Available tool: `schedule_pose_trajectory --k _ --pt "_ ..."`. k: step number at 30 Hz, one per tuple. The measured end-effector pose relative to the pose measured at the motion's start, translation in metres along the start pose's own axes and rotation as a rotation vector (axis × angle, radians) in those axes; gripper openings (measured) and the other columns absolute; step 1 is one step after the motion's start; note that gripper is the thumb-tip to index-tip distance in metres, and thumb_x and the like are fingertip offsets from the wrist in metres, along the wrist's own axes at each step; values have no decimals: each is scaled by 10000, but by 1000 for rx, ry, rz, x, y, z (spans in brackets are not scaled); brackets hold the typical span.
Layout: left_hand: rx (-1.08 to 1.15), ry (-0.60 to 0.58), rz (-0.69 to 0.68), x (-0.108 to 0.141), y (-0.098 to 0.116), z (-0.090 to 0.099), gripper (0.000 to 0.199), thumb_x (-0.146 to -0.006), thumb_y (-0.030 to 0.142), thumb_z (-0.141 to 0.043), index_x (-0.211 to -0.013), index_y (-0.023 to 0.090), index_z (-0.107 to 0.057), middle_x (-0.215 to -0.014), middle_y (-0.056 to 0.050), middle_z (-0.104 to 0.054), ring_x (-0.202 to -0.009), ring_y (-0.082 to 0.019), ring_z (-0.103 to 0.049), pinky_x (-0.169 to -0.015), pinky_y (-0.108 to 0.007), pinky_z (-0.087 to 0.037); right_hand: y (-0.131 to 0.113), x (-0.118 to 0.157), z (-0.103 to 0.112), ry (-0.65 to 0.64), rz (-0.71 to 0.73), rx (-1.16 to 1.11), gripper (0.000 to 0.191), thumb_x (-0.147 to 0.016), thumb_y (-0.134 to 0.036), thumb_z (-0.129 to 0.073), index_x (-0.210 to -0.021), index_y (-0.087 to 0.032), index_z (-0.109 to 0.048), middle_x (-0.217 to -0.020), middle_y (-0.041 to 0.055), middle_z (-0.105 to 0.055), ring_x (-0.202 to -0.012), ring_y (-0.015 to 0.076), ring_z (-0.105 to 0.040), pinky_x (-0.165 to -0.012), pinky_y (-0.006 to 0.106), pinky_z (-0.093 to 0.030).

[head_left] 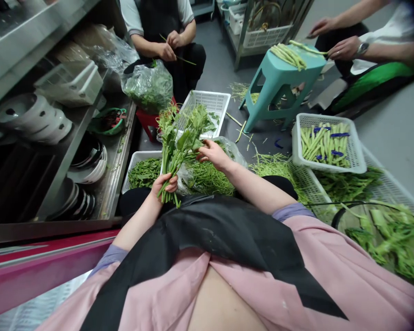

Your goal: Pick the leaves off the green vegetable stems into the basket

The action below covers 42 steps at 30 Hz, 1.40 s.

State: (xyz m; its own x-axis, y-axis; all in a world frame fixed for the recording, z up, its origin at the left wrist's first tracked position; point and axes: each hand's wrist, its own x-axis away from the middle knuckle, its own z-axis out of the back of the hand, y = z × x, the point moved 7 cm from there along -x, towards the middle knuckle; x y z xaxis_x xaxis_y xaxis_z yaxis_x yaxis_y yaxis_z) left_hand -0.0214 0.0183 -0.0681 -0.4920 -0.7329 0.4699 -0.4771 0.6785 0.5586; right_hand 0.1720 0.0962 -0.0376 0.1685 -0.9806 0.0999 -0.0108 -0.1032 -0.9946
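Greens [184, 140] clamped in left fingers [172, 184] | right fingers [203, 151] apart, beside their edge | floor [233, 105] shows between white basket [209, 98] and stool [289, 76]

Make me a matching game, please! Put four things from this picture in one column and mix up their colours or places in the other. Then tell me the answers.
Things:
1. Bunch of leafy greens
2. Tall plastic stool
3. Apron
4. Watch

Colours and places:
A. Black
B. On a co-worker's wrist
C. In the left hand of the person wearing the camera
D. Blue-green

Right pairs: 1-C, 2-D, 3-A, 4-B
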Motion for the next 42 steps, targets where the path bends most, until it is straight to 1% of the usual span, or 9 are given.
schedule_pose_trajectory --k 4,7,11,16,21,24,30,37,42 --pt "-210 -57 -108 2 6 -12 253 -738 234 -705 -796 151 -474 -558 49 -468 -331 -27 -353 -360 -179 -233 -5 -5 -9 59 -50 -12 241 -752 -252 -606 -964 -164 -532 -746 12 -644 -560 117 -576 -498 235 -468" --pt "-315 -62 -169 3 9 -21 322 -676 240 -759 -805 154 -477 -585 41 -509 -344 -30 -387 -366 -165 -238 -6 -6 3 203 46 168 106 -767 -219 -533 -847 -159 -568 -657 18 -622 -591 142 -563 -602 287 -502" --pt "-333 -38 -220 3 11 -25 337 -670 256 -768 -728 150 -453 -600 37 -515 -356 -17 -392 -379 -158 -265 -13 0 20 351 249 398 165 -790 -259 -518 -847 -149 -628 -828 74 -687 -792 188 -608 -823 349 -500" --pt "-314 -46 -224 4 11 -24 316 -699 252 -745 -701 141 -449 -601 36 -510 -348 4 -350 -378 -153 -259 -4 8 32 335 227 375 298 -877 -352 -472 -958 -147 -674 -840 69 -681 -771 187 -623 -771 329 -503" --pt "-289 -65 -153 3 8 -26 330 -683 234 -756 -746 152 -443 -609 38 -506 -345 -4 -359 -367 -151 -249 -17 24 32 334 417 931 325 -904 -201 -408 -1054 -136 -688 -958 126 -671 -942 217 -597 -890 339 -463" --pt "-285 -76 -120 5 7 -26 325 -693 237 -752 -761 154 -445 -608 40 -508 -338 -4 -354 -363 -150 -242 -19 26 50 380 417 1055 360 -922 -182 -363 -1089 -132 -678 -957 139 -660 -934 225 -587 -880 348 -460" --pt "-344 -78 -101 13 10 -13 331 -680 245 -772 -767 146 -468 -548 56 -477 -326 -12 -347 -353 -158 -231 -31 30 127 731 408 770 312 -916 -268 -414 -1031 -165 -686 -938 112 -651 -927 228 -595 -889 401 -478" --pt "-205 26 -150 3 8 4 261 -744 201 -720 -819 154 -475 -567 66 -480 -337 -8 -345 -368 -163 -249 -19 27 104 547 415 124 259 -883 -420 -527 -948 -202 -652 -688 -12 -550 -557 102 -510 -608 280 -497" --pt "-218 35 -127 2 7 12 323 -726 221 -748 -721 156 -432 -552 69 -453 -338 -6 -342 -370 -165 -243 -12 23 133 702 468 -166 229 -876 -444 -558 -909 -222 -601 -689 -44 -512 -536 61 -465 -572 212 -469"
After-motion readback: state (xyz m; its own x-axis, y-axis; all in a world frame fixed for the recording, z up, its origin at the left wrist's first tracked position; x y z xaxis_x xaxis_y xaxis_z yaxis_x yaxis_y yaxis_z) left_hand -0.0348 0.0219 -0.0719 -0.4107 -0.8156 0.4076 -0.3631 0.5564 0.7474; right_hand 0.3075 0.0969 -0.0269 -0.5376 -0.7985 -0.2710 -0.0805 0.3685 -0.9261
